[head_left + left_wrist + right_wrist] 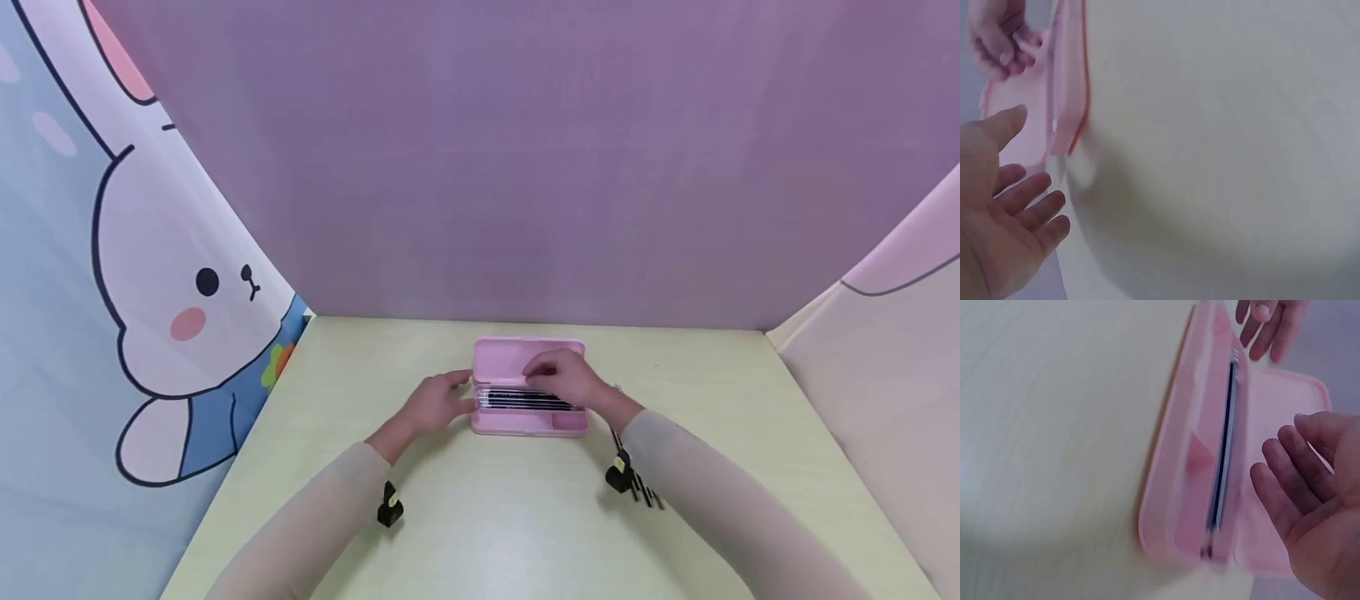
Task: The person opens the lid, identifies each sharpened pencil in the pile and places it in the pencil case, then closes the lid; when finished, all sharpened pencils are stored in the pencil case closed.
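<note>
A pink pencil case (517,423) lies open on the table, its lid folded back to the far side. Several dark pencils (517,398) lie side by side in it. My left hand (435,404) is at the case's left end with fingers spread and relaxed; whether the fingertips touch it I cannot tell. Over the pencils and lid hovers my right hand (566,377). In the right wrist view its fingers (1291,459) are loosely bent, with nothing between them, beside the lid (1272,544).
More dark pencils (647,492) lie on the table (480,517) to the right, partly hidden by the right forearm. Black wrist devices (390,508) hang below both forearms. A purple backdrop (525,167) rises behind the table, with printed cloth (180,292) on the left.
</note>
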The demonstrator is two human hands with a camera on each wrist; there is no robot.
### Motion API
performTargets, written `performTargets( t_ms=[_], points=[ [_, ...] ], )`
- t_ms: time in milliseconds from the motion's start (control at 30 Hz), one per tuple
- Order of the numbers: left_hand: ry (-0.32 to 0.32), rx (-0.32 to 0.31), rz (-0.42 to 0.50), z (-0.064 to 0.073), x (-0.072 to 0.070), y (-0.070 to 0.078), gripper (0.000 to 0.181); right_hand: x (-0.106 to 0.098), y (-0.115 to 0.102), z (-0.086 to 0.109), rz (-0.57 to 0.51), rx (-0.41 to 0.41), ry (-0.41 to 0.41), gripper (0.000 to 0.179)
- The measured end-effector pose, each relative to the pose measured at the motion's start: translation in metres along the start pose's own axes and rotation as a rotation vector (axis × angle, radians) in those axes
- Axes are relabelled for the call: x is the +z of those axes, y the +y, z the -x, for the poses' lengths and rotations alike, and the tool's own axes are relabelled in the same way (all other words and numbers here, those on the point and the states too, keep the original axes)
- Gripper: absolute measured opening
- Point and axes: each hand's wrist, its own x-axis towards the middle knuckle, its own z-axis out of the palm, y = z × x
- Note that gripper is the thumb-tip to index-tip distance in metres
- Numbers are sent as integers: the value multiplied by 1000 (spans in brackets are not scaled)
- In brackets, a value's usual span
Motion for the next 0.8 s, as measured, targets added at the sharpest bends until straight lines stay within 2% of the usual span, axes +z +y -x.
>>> performTargets(
  t_ms=[100,200,300,400,500,600,800],
  points=[
    [67,-32,122,-2,-5,-2,64,-17,4,12,-58,52,13,20],
    [96,-86,280,-4,-9,-6,60,-31,9,24,-141,154,23,26],
    [73,-169,482,-5,-9,-9,61,-42,14,35,-211,249,51,33],
    [17,-242,646,-6,-8,-9,68,-47,22,43,-285,352,94,39],
    [-44,-293,698,-6,-7,-5,77,-48,28,49,-342,441,136,47],
    [-77,-330,715,-7,-7,-1,85,-46,32,52,-394,502,161,57],
    [-91,-357,731,-13,-4,5,89,-40,38,54,-498,550,115,72]
  ],
)
